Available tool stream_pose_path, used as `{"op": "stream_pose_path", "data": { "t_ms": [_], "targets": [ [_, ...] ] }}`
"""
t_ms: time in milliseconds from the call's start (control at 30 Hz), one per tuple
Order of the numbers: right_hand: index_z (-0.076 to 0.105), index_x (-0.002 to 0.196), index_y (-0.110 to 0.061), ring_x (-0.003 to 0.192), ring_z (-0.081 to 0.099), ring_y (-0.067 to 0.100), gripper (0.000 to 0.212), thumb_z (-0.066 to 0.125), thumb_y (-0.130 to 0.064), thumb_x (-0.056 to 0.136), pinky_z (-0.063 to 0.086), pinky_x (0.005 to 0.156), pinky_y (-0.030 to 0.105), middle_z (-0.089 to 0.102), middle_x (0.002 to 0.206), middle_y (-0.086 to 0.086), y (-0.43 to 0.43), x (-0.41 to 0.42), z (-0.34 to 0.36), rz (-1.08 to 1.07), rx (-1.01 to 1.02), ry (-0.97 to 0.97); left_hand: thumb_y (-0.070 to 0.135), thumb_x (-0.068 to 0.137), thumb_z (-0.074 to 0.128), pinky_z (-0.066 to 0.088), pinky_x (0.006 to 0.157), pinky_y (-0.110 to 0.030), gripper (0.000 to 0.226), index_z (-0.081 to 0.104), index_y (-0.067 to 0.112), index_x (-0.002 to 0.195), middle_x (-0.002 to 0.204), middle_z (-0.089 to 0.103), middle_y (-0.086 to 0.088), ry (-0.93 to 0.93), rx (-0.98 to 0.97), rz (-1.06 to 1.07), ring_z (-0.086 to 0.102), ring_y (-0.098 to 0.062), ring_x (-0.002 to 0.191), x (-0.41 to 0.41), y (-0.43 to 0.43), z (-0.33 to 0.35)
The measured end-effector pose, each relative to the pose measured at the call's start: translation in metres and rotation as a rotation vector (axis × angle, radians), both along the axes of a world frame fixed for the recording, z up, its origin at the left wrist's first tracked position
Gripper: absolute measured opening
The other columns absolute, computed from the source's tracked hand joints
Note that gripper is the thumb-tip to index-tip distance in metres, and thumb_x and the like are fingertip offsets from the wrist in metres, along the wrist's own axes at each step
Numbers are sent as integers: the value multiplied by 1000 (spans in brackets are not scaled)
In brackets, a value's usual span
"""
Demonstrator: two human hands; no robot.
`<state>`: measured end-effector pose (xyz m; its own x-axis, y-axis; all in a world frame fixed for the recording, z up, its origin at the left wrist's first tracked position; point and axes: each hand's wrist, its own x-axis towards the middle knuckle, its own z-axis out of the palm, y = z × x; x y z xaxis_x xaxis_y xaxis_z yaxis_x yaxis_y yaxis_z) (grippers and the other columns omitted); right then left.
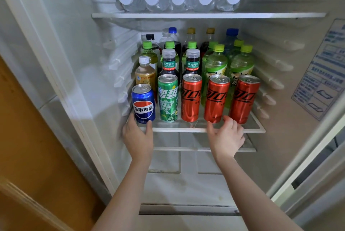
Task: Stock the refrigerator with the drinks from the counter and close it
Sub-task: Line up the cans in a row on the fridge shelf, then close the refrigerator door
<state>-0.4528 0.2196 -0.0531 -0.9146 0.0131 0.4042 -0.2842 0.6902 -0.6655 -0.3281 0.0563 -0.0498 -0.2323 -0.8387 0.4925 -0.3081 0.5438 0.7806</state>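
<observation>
At near left edge of shelf (186,129), cupping base of upright blue can (143,103) with left hand (138,138); holding right hand (226,137) spread, empty, near red cans (216,98).

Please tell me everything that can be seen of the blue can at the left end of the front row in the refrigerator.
The blue can is a short, shiny metal drink can with a round red, white and blue logo crossed by Chinese characters. Its silver top is unopened, the tab flat. It stands upright at the front left corner of the glass shelf, beside the taller green can. The left hand grips its base, thumb in front.
</observation>
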Motion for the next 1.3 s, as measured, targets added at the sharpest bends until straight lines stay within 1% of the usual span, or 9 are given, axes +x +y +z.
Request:
{"op": "stream_pose_path", "data": {
  "t_ms": [233, 333, 467, 633, 767, 900, 1033, 1167, 1300],
  "targets": [
    [58, 114, 5, 120, 50, 39, 39, 72, -6, 79, 37, 101, 44, 59, 118, 20, 41, 22, -16, 307, -26, 203, 20, 82, 72, 24, 115, -37, 71, 37, 5, 142, 147, 39, -13, -13, 4, -59, 32, -27, 138, 14, 15, -9],
    [61, 109, 0, 116, 52, 32, 32, 69, -2, 79, 37, 99, 34, 59, 118, 13, 67, 42, -19, 318, -34, 175, 21, 82, 72, 15, 114, -34, 66, 41, 4, 137, 147, 36, -15, -83, -59, -81, 28, -28, 139, 33, 26, -15],
    [65, 101, -7, 100, 60, 27, 23, 66, 1, 79, 34, 85, 18, 60, 107, 0, 113, 85, -22, 321, -22, 116, 18, 81, 72, 25, 112, -43, 42, 59, 5, 119, 138, 46, -14, -177, -96, -164, 37, -31, 133, 66, 42, -19],
    [68, 88, -10, 92, 62, 20, 19, 66, 6, 79, 38, 75, 8, 64, 99, -1, 174, 144, -14, 309, 22, 106, 10, 83, 70, 37, 96, -29, 20, 66, 6, 102, 118, 60, -10, -158, -86, -398, 53, -26, 113, 107, 71, -22],
    [68, 86, -8, 92, 62, 24, 16, 64, 6, 79, 47, 74, 32, 64, 99, 2, 220, 173, 9, 213, 12, 192, 12, 86, 67, 40, 86, -22, 18, 64, 10, 104, 108, 63, -2, -227, -41, -519, 57, -14, 101, 130, 102, -30],
    [66, 93, -2, 100, 58, 30, 18, 55, -5, 79, 39, 88, 29, 63, 106, 13, 268, 184, 51, -1, -23, 383, 16, 87, 65, 42, 79, -25, 18, 66, 12, 105, 105, 65, 1, -351, -10, -614, 59, -14, 96, 153, 132, -35],
    [61, 104, 5, 108, 52, 39, 27, 56, 0, 79, 36, 96, 37, 58, 111, 23, 304, 182, 87, -175, -9, 499, 17, 88, 64, 38, 77, -22, 16, 65, 18, 104, 102, 62, 8, -377, -2, -661, 55, -6, 92, 172, 148, -19],
    [55, 118, 7, 115, 48, 41, 40, 56, 1, 79, 30, 103, 37, 55, 119, 25, 323, 177, 111, -265, -31, 524, 14, 87, 63, 51, 80, -33, 7, 67, 15, 92, 91, 66, 6, -311, 37, -690, 63, -12, 87, 185, 162, 10],
    [50, 125, 8, 118, 43, 44, 49, 59, -2, 77, 25, 104, 39, 50, 124, 28, 343, 168, 126, -254, 48, 508, 11, 87, 63, 53, 85, -35, 7, 68, 12, 92, 90, 68, 3, -228, 36, -684, 64, -12, 87, 200, 185, 31]
  ]
}}
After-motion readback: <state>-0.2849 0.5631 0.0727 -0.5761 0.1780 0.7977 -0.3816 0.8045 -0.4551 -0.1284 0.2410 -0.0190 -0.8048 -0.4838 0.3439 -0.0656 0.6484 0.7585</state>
